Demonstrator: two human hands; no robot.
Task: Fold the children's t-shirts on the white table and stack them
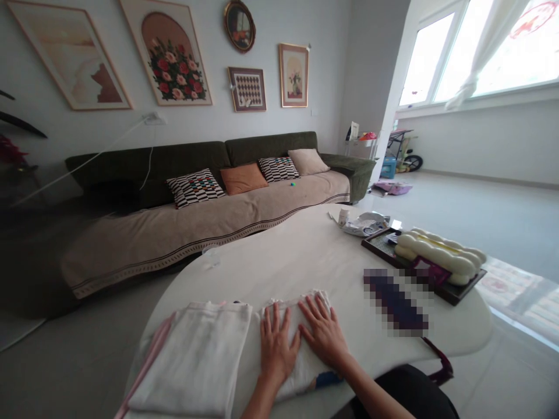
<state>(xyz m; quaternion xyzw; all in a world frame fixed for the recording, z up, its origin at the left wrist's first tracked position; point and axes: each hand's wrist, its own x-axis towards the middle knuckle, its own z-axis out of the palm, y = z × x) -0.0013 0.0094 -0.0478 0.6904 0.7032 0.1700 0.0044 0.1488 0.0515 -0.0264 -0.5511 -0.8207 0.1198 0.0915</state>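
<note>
My left hand (276,343) lies flat with spread fingers on a folded white cloth (301,372), which may be a garment. Beside it, my right hand (325,331) also rests flat on the same cloth, fingers apart. A dark blue patch shows near the cloth's lower right corner, and its far edge looks slightly ruffled. Just left of my left hand sits another folded white cloth (196,355), with pink fabric (152,355) sticking out along its left side. Both lie on the white table (262,256).
At the table's right, a dark tray (379,247) bears a puffy cream tissue box cover (437,253). A blurred-out dark object (397,302) lies nearer me. Farther back are a silvery dish (364,224) and a small white bottle (344,217). A green sofa (271,145) stands beyond.
</note>
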